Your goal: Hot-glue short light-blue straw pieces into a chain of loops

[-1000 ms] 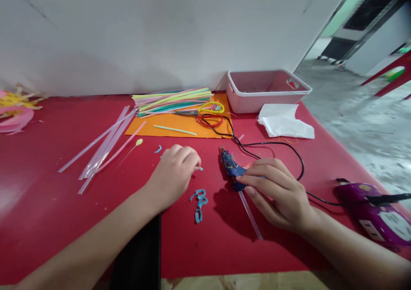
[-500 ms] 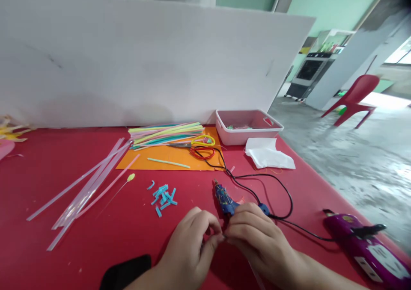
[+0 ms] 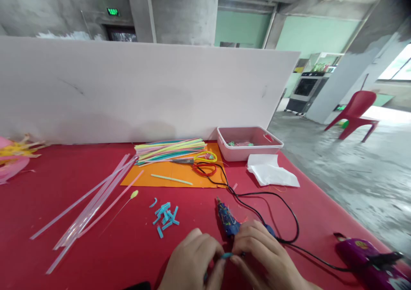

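Note:
My left hand (image 3: pixel 195 260) and my right hand (image 3: pixel 265 251) meet low in the middle, fingers closed. Between their fingertips a small blue straw piece (image 3: pixel 227 255) shows, pinched from both sides. The rest of what they grip is hidden by the fingers. Just beyond my right hand lies a dark blue glue gun (image 3: pixel 228 219), its nozzle pointing away from me. To the left of the hands is a small heap of short blue straw pieces (image 3: pixel 166 215).
Scissors (image 3: pixel 205 164) and colourful long straws (image 3: pixel 170 151) lie on an orange sheet (image 3: pixel 138 179). Pink strips (image 3: pixel 93 204) spread at left. A pink bin (image 3: pixel 248 153) and white tissue (image 3: pixel 272 172) stand behind. A black cord (image 3: pixel 295 217) runs towards a purple power strip (image 3: pixel 359 260).
The head view has tipped upward, so the table sits lower in the picture. My hands remain together, and the blue piece now shows between the fingertips.

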Available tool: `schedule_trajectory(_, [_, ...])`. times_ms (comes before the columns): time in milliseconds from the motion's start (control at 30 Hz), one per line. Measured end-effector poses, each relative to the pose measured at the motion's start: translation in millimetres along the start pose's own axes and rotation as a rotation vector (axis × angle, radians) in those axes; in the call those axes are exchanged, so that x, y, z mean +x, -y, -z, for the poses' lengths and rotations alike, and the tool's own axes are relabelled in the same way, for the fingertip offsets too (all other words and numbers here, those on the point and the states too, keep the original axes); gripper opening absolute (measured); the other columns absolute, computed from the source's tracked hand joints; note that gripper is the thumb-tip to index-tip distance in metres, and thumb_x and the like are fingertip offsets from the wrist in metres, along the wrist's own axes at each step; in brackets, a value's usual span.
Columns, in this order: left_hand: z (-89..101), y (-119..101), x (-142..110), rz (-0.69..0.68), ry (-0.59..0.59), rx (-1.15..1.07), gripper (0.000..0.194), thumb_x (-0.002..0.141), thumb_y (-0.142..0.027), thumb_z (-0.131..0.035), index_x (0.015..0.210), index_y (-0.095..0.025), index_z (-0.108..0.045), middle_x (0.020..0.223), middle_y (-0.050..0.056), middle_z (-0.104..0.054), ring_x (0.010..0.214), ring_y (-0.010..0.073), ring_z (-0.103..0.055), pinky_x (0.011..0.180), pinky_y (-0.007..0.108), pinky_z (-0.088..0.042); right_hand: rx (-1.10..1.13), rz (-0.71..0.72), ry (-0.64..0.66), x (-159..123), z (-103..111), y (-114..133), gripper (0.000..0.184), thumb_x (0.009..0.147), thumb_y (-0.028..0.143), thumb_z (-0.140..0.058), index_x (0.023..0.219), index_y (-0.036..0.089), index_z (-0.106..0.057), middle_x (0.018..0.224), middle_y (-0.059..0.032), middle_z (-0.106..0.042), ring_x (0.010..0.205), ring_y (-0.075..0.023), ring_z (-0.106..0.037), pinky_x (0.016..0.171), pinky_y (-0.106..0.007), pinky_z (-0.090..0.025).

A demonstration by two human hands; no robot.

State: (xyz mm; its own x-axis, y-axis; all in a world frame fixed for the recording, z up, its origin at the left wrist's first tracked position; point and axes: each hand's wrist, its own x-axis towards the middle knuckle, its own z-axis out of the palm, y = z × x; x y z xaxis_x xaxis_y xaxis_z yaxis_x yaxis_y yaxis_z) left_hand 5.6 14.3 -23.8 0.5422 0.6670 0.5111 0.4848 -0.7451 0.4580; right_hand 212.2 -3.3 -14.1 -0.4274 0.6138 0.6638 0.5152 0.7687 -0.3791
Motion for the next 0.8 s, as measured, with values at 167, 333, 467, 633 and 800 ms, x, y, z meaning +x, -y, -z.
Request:
schedule_trajectory(167, [4.2,-6.0,1.1,0.005,0.024,0.012,0.012,0.084,-0.015,-0.052,0.074,-0.019,-0.056,0.064,0.001,-0.065,0.059,0.0167,-0.056,0.054,0.029,-0.037,-0.005,0.004,0.015,-0.5,-1.2,0.3,0.007,0.091,0.013,-0.061,0.095,0.019,-0.059,0.081,-0.003,-0.069,0.079,-0.0145,-0.061,0.075,-0.028,-0.054])
schedule_trajectory(333, [6.5,-10.2,1.5,0.016,0.03,0.037,0.014,0.084,-0.014,-0.05,0.072,-0.019,-0.055,0.063,0.001,-0.064,0.057,0.0162,-0.055,0.054,0.029,-0.037,-0.008,-0.029,-0.014,0.4,-2.6,0.9,0.006,0.091,0.016,-0.063,0.089,0.02,-0.059,0.077,-0.0018,-0.068,0.076,-0.0141,-0.06,0.072,-0.028,-0.052])
schedule_trajectory(467, [7.9,-15.0,0.1,0.099,0.043,0.023,0.016,0.084,-0.013,-0.051,0.069,-0.02,-0.052,0.061,0.0,-0.062,0.057,0.0154,-0.054,0.053,0.028,-0.034,0.002,-0.054,-0.012,0.1,-3.1,1.8,0.006,0.09,0.015,-0.065,0.09,0.02,-0.061,0.078,-0.0015,-0.068,0.075,-0.0139,-0.061,0.077,-0.029,-0.052])
schedule_trajectory(633, [7.9,-17.8,-2.5,0.188,0.057,-0.042,0.016,0.087,-0.015,-0.052,0.071,-0.02,-0.052,0.062,0.0,-0.06,0.06,0.0151,-0.053,0.054,0.026,-0.033,0.001,-0.06,-0.045,-0.5,-3.0,4.9,0.012,0.089,0.01,-0.064,0.096,0.019,-0.064,0.082,-0.0028,-0.07,0.078,-0.0145,-0.063,0.08,-0.03,-0.053])
schedule_trajectory(800, [6.1,-18.3,-3.3,0.174,0.084,-0.118,0.013,0.087,-0.016,-0.053,0.074,-0.02,-0.053,0.065,0.0,-0.061,0.063,0.0152,-0.052,0.057,0.026,-0.034,-0.007,-0.04,-0.074,2.3,-0.8,8.1,0.013,0.086,0.008,-0.065,0.095,0.018,-0.065,0.081,-0.0032,-0.07,0.078,-0.0143,-0.064,0.077,-0.03,-0.055])
